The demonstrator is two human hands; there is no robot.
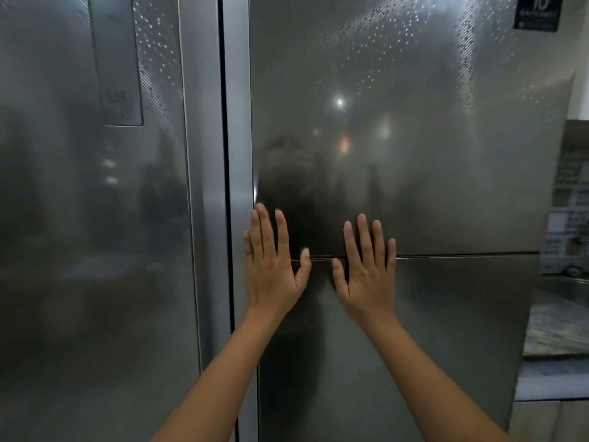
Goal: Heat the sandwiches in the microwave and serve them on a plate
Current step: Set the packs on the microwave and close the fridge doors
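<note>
A tall steel refrigerator fills the view, with its left door (95, 218) and right door (414, 154) both closed. My left hand (271, 266) lies flat on the right door, close to the centre gap, fingers spread and pointing up. Beside it, my right hand (366, 269) also presses flat on that door. Both palms cover the horizontal seam (462, 255) that splits the right door into an upper and a lower panel. Neither hand holds anything. No sandwiches, microwave or plate are in view.
A control panel (118, 65) sits high on the left door. A dark sticker (538, 12) is at the right door's top corner. To the right stand a marble counter (557, 327) and a steel sink (567, 282).
</note>
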